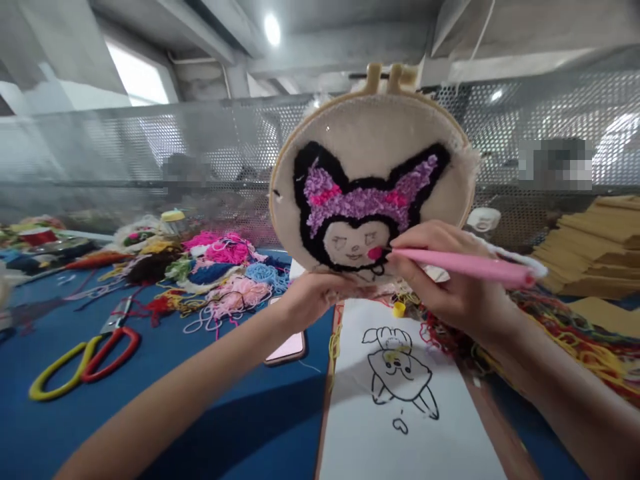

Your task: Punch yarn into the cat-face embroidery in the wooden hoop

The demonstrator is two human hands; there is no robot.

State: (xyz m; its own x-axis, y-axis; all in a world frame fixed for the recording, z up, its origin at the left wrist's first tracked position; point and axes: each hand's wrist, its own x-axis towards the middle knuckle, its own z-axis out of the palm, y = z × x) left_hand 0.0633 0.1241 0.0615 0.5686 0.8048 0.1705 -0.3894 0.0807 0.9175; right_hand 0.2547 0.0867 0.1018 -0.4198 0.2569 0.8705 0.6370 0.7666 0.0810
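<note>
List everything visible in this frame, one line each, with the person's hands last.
embroidery hoop: one, tan, cream cloth with black and purple character, held upright at centre
punch needle: one, pink, tip at the cloth
drawing sheet: one, white with black outline, on table below hoop
scissors: two, yellow and red handles, left
yarn pile: mixed colours, left of centre
phone: one, pink, flat
table: blue
left hand: holds hoop bottom
right hand: grips punch needle

cream hoop cloth (pixel 370 133) bears black and purple tufting; pink punch needle (pixel 465 265).
</note>
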